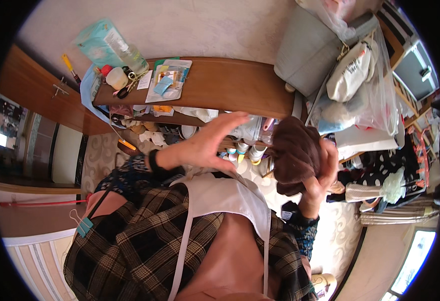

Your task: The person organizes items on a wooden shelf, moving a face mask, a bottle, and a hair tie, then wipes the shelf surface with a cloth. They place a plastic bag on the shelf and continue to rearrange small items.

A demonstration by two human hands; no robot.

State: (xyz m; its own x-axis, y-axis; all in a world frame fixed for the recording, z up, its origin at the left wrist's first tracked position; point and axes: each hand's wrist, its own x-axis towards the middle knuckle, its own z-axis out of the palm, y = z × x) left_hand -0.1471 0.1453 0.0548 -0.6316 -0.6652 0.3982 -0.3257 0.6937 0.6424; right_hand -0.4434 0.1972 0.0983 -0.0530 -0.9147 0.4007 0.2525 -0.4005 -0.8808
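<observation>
A bunched dark brown cloth [296, 155] is gripped in my right hand [323, 173], held up in front of the shelf unit at the right of my chest. Its folds hide part of my fingers. My left hand [200, 145] holds nothing; thumb and fingers are spread apart, with the palm turned toward the cloth, and a gap lies between the two. Behind both hands stands a brown wooden shelf [230, 80], its lower levels filled with shoes and bags. The white bib of an apron [225, 198] hangs at my chest below the hands.
On the shelf top lie flat packets [172, 80], scissors [124, 91], a clear bottle [135, 61] and a teal package [99, 40]. A grey bin [305, 50] and a white cloth bag [351, 72] stand at the right. Clothes on a rack fill the far right; a wooden door [44, 95] is at left.
</observation>
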